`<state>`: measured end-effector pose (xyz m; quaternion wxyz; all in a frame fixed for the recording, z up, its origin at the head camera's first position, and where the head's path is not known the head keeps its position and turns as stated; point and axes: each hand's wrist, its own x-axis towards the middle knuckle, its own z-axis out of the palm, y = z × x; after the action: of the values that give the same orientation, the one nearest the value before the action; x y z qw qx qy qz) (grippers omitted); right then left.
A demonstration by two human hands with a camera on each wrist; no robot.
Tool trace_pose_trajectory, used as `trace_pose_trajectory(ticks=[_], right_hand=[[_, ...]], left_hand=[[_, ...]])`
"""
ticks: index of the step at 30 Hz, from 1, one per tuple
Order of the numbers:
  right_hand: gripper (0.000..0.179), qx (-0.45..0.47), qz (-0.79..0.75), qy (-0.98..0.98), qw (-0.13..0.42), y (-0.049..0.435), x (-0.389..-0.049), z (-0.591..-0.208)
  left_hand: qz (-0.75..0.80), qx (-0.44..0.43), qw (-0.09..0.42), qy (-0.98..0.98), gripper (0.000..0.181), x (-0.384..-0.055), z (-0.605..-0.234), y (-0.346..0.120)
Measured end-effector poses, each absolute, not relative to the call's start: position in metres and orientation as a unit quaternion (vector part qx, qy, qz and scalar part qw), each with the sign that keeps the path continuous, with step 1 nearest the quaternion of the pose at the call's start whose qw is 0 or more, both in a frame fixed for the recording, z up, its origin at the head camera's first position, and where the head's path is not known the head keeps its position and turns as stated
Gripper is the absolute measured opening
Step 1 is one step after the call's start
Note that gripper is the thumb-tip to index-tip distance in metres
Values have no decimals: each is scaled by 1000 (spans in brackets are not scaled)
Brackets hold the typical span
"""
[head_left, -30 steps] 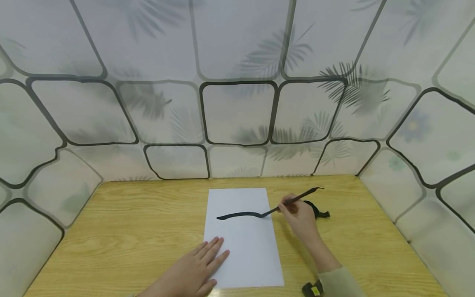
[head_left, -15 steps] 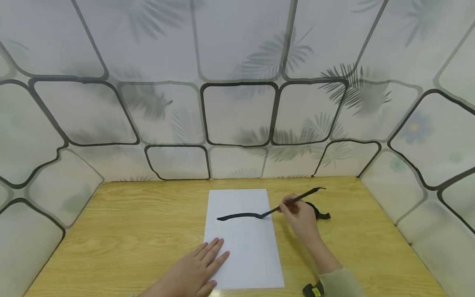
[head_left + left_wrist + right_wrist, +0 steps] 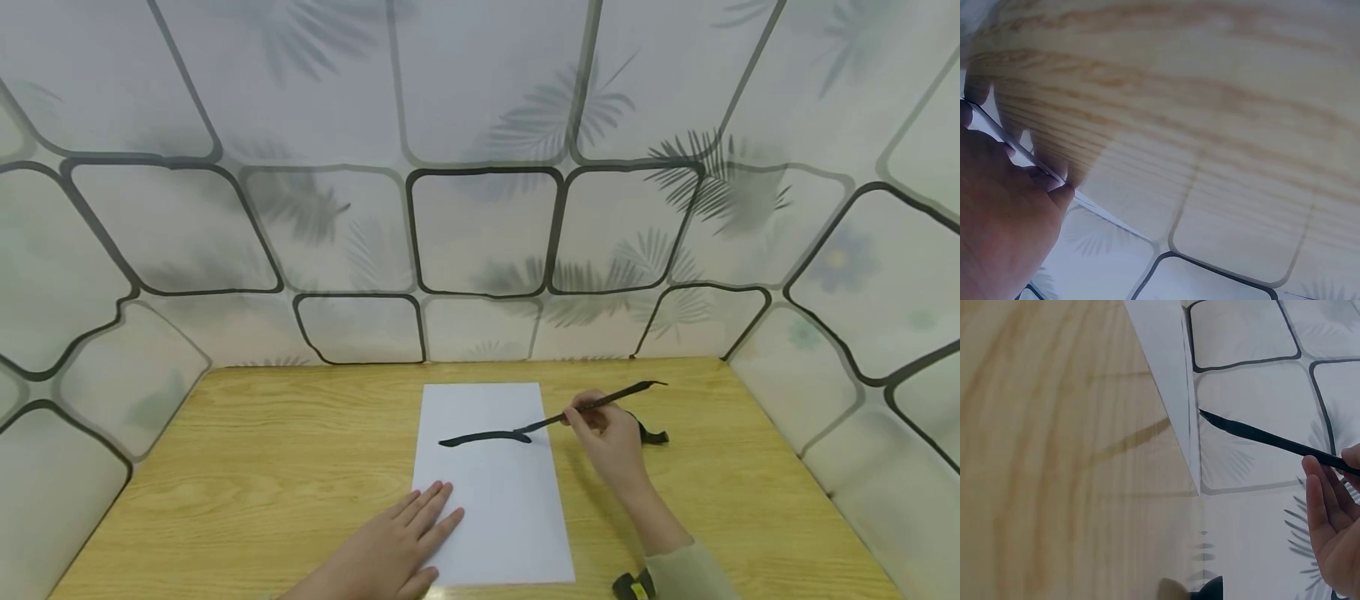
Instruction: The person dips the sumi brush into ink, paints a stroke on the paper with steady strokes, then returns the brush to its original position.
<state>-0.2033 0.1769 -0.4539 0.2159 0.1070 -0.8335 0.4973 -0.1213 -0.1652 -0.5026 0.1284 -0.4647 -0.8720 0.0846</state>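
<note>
A: What are we seeing closest to us?

B: At the bottom, a pale green cloth sleeve point(image 3: 690, 573) is partly covering a small black object with a yellow patch point(image 3: 624, 585). Just left, we're resting our left hand point(image 3: 390, 543) flat, fingers extended and slightly spread, on the left border of a white rectangular sheet of paper point(image 3: 502, 521).

A: Where is that sheet lying?

B: It's lying lengthwise away from us, near the middle of a yellowish wood-grain table point(image 3: 262, 467).

A: And what is our other hand doing?

B: Beside the sheet, our right hand point(image 3: 613, 437) is pinching a slim dark brush point(image 3: 622, 395) between thumb and fingers. The brush is slanting, its tip reaching leftward over the paper.

A: Is the tip touching?

B: It's showing near the right end of a black, gently arched ink stroke point(image 3: 480, 437); whether it's making contact, we can't tell.

A: What are we finding farther off?

B: Behind the right hand, a black object with a blunt end point(image 3: 656, 437) is showing only in part. Beyond the table, a pale wall point(image 3: 483, 233) is rising, patterned with rounded grey and black outlines and feathery leaves.
</note>
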Motion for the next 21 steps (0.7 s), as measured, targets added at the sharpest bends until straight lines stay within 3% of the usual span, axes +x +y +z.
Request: trace_pose_trajectory(ticks=[13,21], right_hand=[[4,134,487,-824,256,177,-203,-441],[5,152,447,-832,291,179,-202,-437]], left_hand=[[88,-459,75,-881,63,-121,-495,-164],[92,-462,86,-878,63,-120,-494,-164]])
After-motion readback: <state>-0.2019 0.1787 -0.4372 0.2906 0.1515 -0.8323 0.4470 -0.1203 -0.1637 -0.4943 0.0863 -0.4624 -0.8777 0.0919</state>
